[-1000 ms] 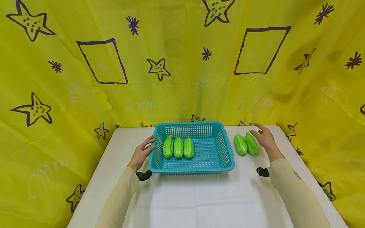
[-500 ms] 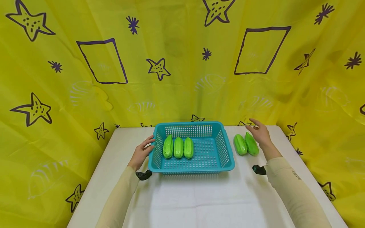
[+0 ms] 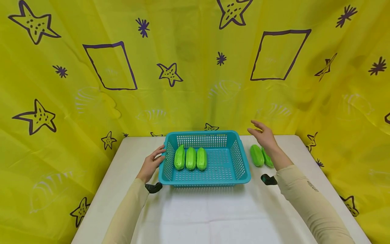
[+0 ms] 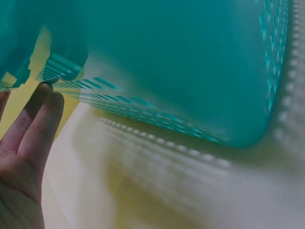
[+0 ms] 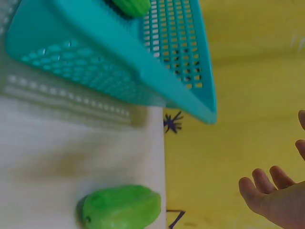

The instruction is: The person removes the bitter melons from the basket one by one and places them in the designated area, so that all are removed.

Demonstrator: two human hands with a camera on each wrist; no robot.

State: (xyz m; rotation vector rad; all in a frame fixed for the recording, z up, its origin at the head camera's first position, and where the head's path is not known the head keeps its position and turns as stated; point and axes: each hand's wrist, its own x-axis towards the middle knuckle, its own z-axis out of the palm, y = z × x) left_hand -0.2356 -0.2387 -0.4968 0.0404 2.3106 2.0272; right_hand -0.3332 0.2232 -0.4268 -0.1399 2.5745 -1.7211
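Observation:
My left hand (image 3: 150, 165) touches the left side of a turquoise plastic basket (image 3: 203, 184) with its fingertips. Up close in the left wrist view, extended fingers (image 4: 40, 126) meet the perforated wall. Inside the basket, three elongated, ridged green gourds (image 3: 191, 158) lie side by side in its left half. My right hand (image 3: 264, 135) is raised beyond the basket's right end, holding nothing, its fingers loosely spread. Below it, two more gourds (image 3: 257, 155) lie on the table; the wrist partly covers the farther-right one (image 3: 266, 159). The right wrist view shows one gourd (image 5: 121, 207) near the table edge.
A white table (image 3: 207, 213) extends in front of the basket. Yellow curtains (image 3: 195, 101) printed with starfish close off the back and both sides. Black wrist camera mounts (image 3: 268, 179) stick out beneath both hands.
My right hand has moved left and upward, from beside the right-hand gourds toward the basket, with nothing in it. The left hand, the basket and all the gourds have stayed in place.

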